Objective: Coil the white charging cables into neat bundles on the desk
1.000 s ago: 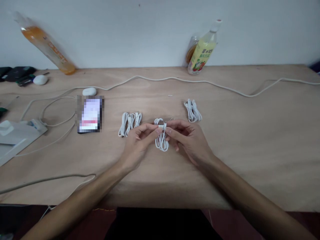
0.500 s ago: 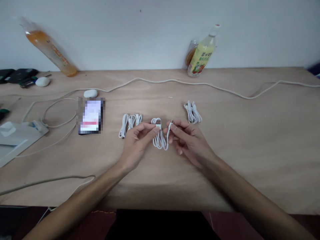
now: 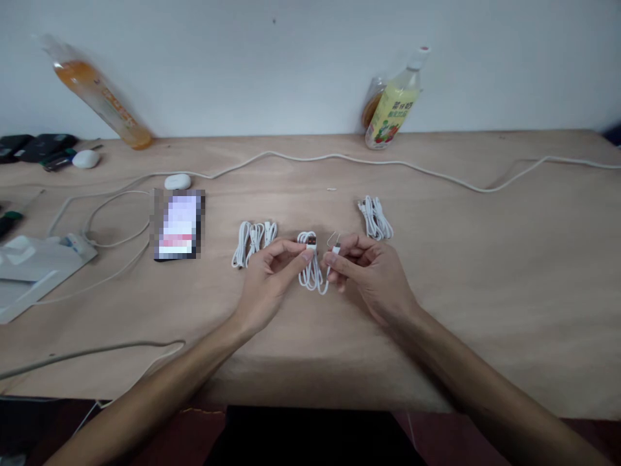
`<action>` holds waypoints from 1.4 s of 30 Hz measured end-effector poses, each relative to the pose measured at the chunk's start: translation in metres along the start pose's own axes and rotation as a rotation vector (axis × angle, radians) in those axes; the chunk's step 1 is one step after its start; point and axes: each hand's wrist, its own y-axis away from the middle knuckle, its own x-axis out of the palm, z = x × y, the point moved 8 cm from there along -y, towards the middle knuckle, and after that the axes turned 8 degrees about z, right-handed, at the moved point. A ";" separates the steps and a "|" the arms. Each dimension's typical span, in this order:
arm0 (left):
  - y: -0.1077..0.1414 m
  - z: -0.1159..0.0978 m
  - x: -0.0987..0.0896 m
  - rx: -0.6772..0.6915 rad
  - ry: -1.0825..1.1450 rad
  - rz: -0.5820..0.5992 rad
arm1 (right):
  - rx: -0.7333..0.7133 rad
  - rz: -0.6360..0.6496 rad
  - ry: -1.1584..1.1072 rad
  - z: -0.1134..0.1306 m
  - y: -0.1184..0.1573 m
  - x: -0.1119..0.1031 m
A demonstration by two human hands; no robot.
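A coiled white USB cable (image 3: 310, 278) is held between my two hands above the table. My left hand (image 3: 272, 275) pinches its USB plug, whose open metal end faces away from me. The cable's other, smaller plug (image 3: 336, 249) is in the fingers of my right hand (image 3: 371, 272), and a short length of cord hangs down between the hands. Just past my left hand lie several coiled white cables (image 3: 253, 241), partly covered by its fingers. Beyond my right hand rests another white cable bundle (image 3: 375, 218).
A phone (image 3: 178, 225) lies to the left, with a white earbud case (image 3: 177, 182) behind it. One long white cord (image 3: 349, 156) crosses the back of the table. An orange drink bottle (image 3: 104, 107) and a yellow-labelled bottle (image 3: 395, 107) lean at the wall. White packaging (image 3: 41, 272) sits far left.
My right hand has turned its plug slightly and shifted it a little to the right and down. The left-hand plug now shows its open end more clearly.
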 end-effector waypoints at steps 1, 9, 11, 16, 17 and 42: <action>0.000 0.000 0.001 -0.002 -0.002 0.009 | -0.003 0.004 0.009 0.001 0.000 0.000; -0.001 0.006 -0.001 -0.033 0.058 0.005 | -0.010 0.025 0.091 0.003 0.000 0.000; -0.001 0.008 0.001 -0.047 0.104 0.025 | -0.006 0.040 0.078 0.002 0.000 0.000; 0.000 0.008 0.005 -0.071 0.151 0.055 | -0.001 0.005 0.037 0.001 -0.001 -0.003; 0.001 0.008 0.006 -0.075 0.147 0.063 | 0.001 0.000 0.033 0.000 -0.001 -0.004; 0.001 0.012 0.003 -0.085 0.113 0.040 | 0.017 0.046 0.003 -0.002 -0.002 -0.004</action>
